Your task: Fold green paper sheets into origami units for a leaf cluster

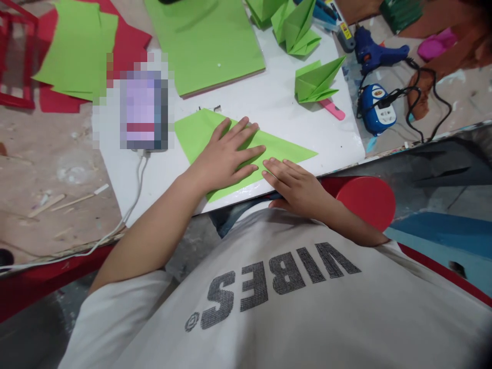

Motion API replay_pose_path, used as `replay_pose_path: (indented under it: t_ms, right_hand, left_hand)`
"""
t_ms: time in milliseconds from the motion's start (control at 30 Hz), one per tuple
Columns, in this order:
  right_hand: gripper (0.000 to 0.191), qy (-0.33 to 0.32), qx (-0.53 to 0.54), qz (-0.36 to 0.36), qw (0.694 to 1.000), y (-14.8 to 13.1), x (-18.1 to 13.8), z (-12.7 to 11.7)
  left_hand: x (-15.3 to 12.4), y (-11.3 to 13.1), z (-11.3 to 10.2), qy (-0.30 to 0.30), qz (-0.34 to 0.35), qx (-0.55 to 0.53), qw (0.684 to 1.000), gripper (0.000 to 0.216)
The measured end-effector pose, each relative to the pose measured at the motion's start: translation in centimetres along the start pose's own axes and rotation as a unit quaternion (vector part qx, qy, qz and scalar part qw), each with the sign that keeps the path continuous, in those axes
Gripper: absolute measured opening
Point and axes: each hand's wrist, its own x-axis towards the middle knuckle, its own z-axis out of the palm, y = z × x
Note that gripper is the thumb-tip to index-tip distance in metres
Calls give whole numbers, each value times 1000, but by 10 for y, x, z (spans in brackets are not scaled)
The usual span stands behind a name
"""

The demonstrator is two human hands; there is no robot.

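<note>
A sheet of green paper (188,134), its outline tapering to a point at the right, lies on a white board (161,192) in front of me. My left hand (232,151) is spread flat over the middle of the paper, fingers apart. Beside it, my right hand (290,179) has its fingers stretched out, the tips touching the paper's near edge. Farther back on the board stands a folded green paper piece (321,82), with a pink-handled tool (332,109) partly under it. Another folded green piece (295,31) is behind that.
A green paper stack (215,46) lies at the back of the board. On the left are a blurred-out phone (142,110) with a white cable and green sheets (77,51) over red ones. A blue glue gun (372,51) and a blue socket block (378,110) with black cords sit right.
</note>
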Motion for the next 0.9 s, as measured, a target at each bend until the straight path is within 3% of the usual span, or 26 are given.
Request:
replay_pose_path:
  t_ms: [133, 367, 500, 667, 800, 900]
  right_hand:
    - [98, -16, -19, 49, 999, 3, 0, -4]
    - [103, 14, -60, 94, 994, 10, -7, -14]
    - [88, 53, -63, 104, 991, 30, -17, -17]
    - [60, 153, -57, 174, 971, 69, -30, -27]
    - [37, 173, -54, 185, 966, 86, -34, -34]
    - [33, 167, -52, 171, 970, 91, -33, -37]
  left_hand:
    - [0, 1, -1, 14, -8, -28, 999, 68]
    - [2, 2, -1, 8, -11, -28, 1000, 73]
    - [2, 3, -2, -1, -13, -29, 999, 81]
    - [3, 2, -1, 10, -9, -31, 999, 77]
    - [3, 1, 1, 15, -15, -43, 999, 77]
    - [2, 0, 1, 16, -21, -50, 998, 78]
